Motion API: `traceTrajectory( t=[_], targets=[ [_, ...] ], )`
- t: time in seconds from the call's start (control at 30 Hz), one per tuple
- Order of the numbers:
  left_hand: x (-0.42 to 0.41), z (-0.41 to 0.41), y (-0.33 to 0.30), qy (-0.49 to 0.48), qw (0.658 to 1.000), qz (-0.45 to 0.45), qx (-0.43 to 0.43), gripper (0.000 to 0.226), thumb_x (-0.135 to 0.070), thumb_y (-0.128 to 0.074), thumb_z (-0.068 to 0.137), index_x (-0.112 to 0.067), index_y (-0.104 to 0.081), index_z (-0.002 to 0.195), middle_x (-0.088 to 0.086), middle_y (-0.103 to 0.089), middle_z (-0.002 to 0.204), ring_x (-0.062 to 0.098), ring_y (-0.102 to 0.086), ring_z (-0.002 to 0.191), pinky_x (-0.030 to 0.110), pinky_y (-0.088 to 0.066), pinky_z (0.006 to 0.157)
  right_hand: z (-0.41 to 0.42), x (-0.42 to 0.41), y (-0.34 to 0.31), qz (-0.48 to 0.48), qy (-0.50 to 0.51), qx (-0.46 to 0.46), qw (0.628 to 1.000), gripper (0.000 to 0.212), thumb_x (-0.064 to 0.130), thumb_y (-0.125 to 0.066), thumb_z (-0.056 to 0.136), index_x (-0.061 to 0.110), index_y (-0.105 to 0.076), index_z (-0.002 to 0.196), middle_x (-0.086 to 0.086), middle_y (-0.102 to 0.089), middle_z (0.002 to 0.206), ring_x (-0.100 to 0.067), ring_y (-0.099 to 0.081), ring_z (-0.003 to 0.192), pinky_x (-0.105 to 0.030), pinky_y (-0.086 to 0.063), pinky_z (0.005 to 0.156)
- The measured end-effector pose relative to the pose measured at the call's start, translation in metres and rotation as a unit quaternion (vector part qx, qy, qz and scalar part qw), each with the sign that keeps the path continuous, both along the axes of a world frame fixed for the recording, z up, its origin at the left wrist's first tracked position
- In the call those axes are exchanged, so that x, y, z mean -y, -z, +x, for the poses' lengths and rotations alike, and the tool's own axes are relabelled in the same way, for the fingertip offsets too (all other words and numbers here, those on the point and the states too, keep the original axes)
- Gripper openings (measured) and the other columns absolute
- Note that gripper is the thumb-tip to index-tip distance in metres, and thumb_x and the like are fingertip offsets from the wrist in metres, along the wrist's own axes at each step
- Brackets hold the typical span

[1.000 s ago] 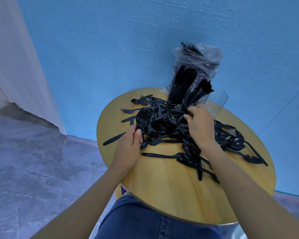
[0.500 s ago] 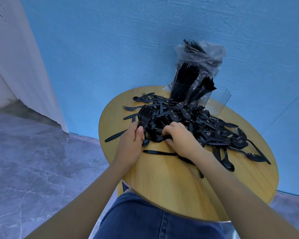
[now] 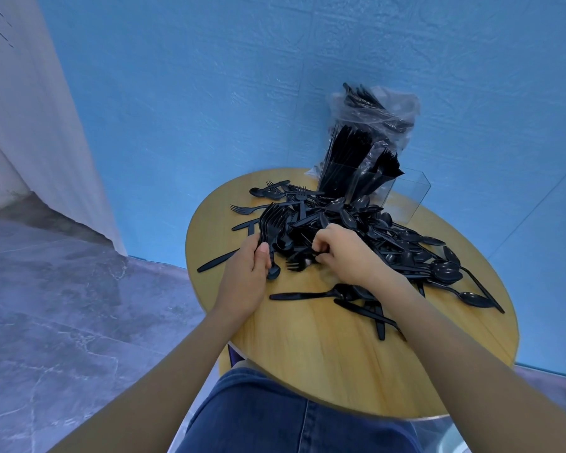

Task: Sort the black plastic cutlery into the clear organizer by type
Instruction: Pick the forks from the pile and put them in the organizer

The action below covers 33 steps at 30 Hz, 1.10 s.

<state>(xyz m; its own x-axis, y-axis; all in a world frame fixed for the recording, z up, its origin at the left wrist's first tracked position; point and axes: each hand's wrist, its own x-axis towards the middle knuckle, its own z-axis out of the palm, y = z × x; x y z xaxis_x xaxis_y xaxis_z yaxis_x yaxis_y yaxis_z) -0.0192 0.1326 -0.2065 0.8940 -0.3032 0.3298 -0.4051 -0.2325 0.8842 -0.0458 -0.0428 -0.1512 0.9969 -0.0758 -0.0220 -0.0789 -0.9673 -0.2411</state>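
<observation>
A heap of black plastic cutlery covers the far half of the round wooden table. My left hand grips a bunch of forks by their handles, tines pointing away from me. At the near edge of the heap my right hand pinches a single fork with curled fingers. The clear organizer stands at the table's far side; its left compartments hold upright knives and forks, and its right compartment looks empty.
A clear plastic bag with more cutlery leans against the blue wall behind the organizer. Loose spoons lie at the right, a knife near the table's left edge. My blue-jeaned lap is under the near edge.
My right hand came back from beside the organizer to the near edge of the heap and took hold of a fork. My left hand kept its bunch of forks.
</observation>
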Motion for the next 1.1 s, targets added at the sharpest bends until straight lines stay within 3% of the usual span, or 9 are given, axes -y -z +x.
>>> traceTrajectory(
  t=[0.2,0.3,0.4,0.53,0.67,0.73,0.87,0.97,1.1],
  targets=[
    [0.0,0.0,0.0,-0.002,1.0,0.003,0.002,0.026,-0.023,-0.032,0.102,-0.016,-0.047,0.082,-0.003,-0.05,0.07,0.01,-0.045,0.062,0.032,-0.04,0.063,0.001,-0.004,0.001,-0.03,-0.009,-0.051,0.998,0.021,0.013,-0.057,0.093,0.018,-0.061,0.113,0.009,-0.053,0.088,-0.02,-0.054,0.101,-0.054,-0.035,0.105],
    [0.0,-0.001,-0.002,-0.006,1.0,0.009,0.006,0.027,-0.022,-0.032,0.102,-0.02,-0.043,0.078,-0.001,-0.051,0.071,0.01,-0.045,0.063,0.032,-0.04,0.063,0.002,-0.003,0.001,-0.02,-0.023,-0.057,0.998,0.029,0.01,-0.059,0.091,0.016,-0.058,0.119,0.011,-0.054,0.078,-0.014,-0.054,0.086,-0.041,-0.044,0.096],
    [0.0,-0.001,-0.002,-0.006,1.0,0.011,0.006,0.026,-0.022,-0.032,0.102,-0.02,-0.044,0.079,-0.002,-0.05,0.071,0.01,-0.045,0.063,0.031,-0.039,0.063,0.004,-0.004,0.001,-0.031,-0.018,-0.077,0.996,0.033,0.015,-0.059,0.091,0.015,-0.057,0.124,0.006,-0.054,0.083,-0.013,-0.047,0.085,-0.047,-0.04,0.101],
    [0.0,-0.001,-0.002,-0.002,1.0,0.008,0.001,0.025,-0.022,-0.032,0.102,-0.012,-0.049,0.087,-0.002,-0.05,0.071,0.011,-0.045,0.063,0.032,-0.04,0.063,0.006,-0.003,-0.002,-0.017,-0.022,-0.092,0.995,0.023,0.014,-0.061,0.09,0.013,-0.059,0.112,0.0,-0.056,0.097,-0.016,-0.049,0.089,-0.033,-0.044,0.089],
    [0.0,-0.001,-0.003,-0.005,1.0,0.011,0.002,0.024,-0.023,-0.032,0.102,-0.014,-0.048,0.086,-0.004,-0.05,0.071,0.009,-0.046,0.064,0.03,-0.04,0.063,0.005,-0.002,0.0,-0.014,-0.01,-0.081,0.997,0.013,0.015,-0.065,0.087,0.018,-0.053,0.086,0.001,-0.05,0.097,-0.019,-0.049,0.091,-0.053,-0.036,0.103],
    [0.0,-0.001,-0.003,-0.008,1.0,0.01,0.006,0.025,-0.023,-0.032,0.102,-0.013,-0.048,0.085,-0.004,-0.05,0.07,0.009,-0.046,0.063,0.03,-0.04,0.063,0.004,0.0,0.001,0.028,0.003,-0.039,0.999,0.021,0.015,-0.066,0.086,0.023,-0.048,0.077,0.005,-0.049,0.088,-0.017,-0.048,0.087,-0.053,-0.036,0.101],
    [-0.001,-0.001,-0.001,-0.006,1.0,0.002,0.003,0.027,-0.024,-0.032,0.102,-0.01,-0.049,0.087,-0.002,-0.05,0.071,0.01,-0.045,0.064,0.036,-0.042,0.064,-0.003,-0.001,-0.015,0.161,0.024,0.121,0.979,0.031,0.014,-0.067,0.086,0.02,-0.043,0.069,0.009,-0.044,0.068,-0.008,-0.039,0.062,-0.013,-0.034,0.059],
    [-0.001,-0.001,-0.002,-0.003,1.0,0.002,-0.002,0.027,-0.024,-0.032,0.102,-0.015,-0.047,0.082,-0.002,-0.05,0.072,0.01,-0.045,0.064,0.033,-0.041,0.064,-0.006,-0.002,-0.031,0.273,0.033,0.205,0.939,0.031,0.015,-0.07,0.083,0.019,-0.044,0.067,0.008,-0.045,0.063,-0.005,-0.038,0.056,-0.008,-0.036,0.054],
    [0.006,-0.004,-0.016,0.009,0.999,-0.019,-0.04,0.027,-0.022,-0.032,0.102,-0.014,-0.046,0.08,-0.002,-0.048,0.069,0.009,-0.044,0.057,0.027,-0.042,0.057,-0.008,-0.01,-0.04,0.398,0.046,0.173,0.899,0.023,0.013,-0.072,0.082,0.015,-0.052,0.071,0.005,-0.053,0.064,-0.007,-0.048,0.057,-0.015,-0.045,0.056]
  ],
)
